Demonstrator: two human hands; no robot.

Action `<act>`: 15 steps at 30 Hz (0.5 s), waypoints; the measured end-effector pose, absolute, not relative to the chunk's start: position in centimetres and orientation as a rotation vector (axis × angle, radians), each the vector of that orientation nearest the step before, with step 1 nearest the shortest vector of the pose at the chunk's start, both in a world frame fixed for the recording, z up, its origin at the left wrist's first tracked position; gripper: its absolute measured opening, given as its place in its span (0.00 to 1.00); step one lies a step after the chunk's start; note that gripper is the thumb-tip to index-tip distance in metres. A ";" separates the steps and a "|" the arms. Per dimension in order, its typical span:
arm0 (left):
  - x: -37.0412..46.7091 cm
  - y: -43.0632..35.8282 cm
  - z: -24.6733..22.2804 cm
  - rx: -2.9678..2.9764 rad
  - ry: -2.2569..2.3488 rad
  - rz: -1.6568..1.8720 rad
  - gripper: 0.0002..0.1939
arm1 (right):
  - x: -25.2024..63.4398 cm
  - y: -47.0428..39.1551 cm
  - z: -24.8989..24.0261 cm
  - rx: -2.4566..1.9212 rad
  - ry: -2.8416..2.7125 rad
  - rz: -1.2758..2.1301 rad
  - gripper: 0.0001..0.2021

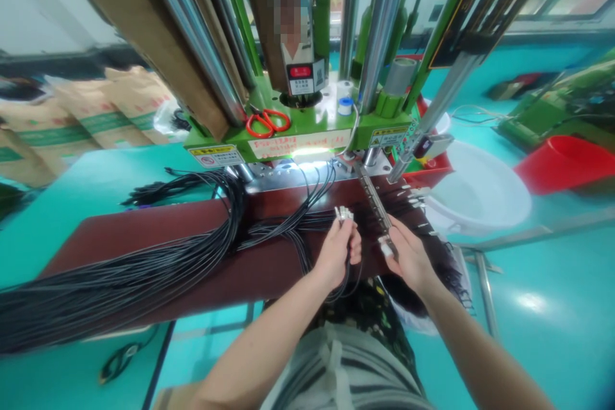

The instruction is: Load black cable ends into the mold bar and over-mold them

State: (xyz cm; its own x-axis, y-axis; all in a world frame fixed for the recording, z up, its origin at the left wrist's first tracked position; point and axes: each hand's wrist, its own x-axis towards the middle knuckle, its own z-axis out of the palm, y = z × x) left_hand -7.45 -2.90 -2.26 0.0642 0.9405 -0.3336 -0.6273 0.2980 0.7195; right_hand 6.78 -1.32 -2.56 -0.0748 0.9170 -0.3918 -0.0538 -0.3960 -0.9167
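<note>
My left hand (pixel 339 251) is closed around several black cables, and their pale connector ends (pixel 344 213) stick up above the thumb. My right hand (pixel 408 255) grips the near end of a slim metal bar (pixel 373 200) with small slots along it. The bar slants away toward the metal bed (pixel 288 174) of a green press. By the right fingertips is a small whitish piece (pixel 385 247); I cannot tell whether it is held. A thick bundle of black cables (pixel 158 269) runs leftward over the brown tabletop (pixel 120 230).
Orange-handled scissors (pixel 268 122) and a blue-white spool (pixel 344 106) lie on the press's green plate (pixel 221 134). Steel columns (pixel 384 25) rise beyond. At right stand a white tub (pixel 480 192) and a red bucket (pixel 567 163). Paper sacks (pixel 86 109) line the left.
</note>
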 end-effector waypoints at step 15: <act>-6.8 -3.1 -2.5 0.572 1.079 1.062 0.20 | 7.2 -1.4 -2.1 -1.417 -1.464 1.493 0.28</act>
